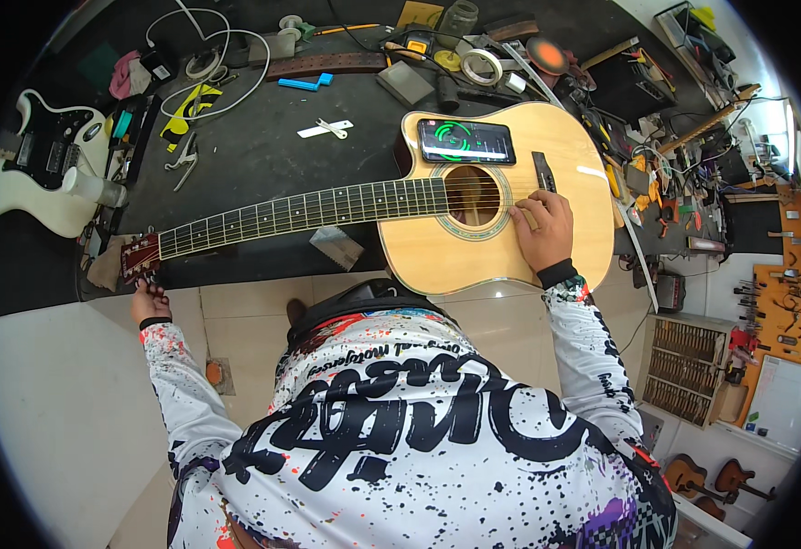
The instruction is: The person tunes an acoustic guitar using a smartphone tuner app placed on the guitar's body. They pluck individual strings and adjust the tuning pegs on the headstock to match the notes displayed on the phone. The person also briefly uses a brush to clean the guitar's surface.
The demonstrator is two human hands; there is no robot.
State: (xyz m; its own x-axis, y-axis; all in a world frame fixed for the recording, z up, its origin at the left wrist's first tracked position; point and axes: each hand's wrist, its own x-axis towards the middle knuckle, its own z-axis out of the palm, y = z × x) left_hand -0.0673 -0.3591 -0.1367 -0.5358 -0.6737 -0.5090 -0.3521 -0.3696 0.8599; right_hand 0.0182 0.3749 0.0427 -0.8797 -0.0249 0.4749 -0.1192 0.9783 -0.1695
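An acoustic guitar [547, 137] with a pale wooden top lies face up on the dark workbench, its neck pointing left. At the reddish-brown headstock [140, 255], my left hand [151, 302] has its fingers closed on a tuning peg [142, 278] along the near edge. Over the strings between the soundhole [472, 194] and the bridge [543, 172] rests my right hand [545, 231], fingers loosely bent and apart, with nothing visible in them. A phone [466, 142] lies on the guitar top above the soundhole, its dark screen showing a green circular dial.
A white electric guitar body [45, 169] lies at the far left. A blue string winder [305, 82], a capo [183, 162], a white strip [325, 129] and a metal plate [336, 247] are on the workbench [263, 165]. Tools and tape rolls crowd its back and right.
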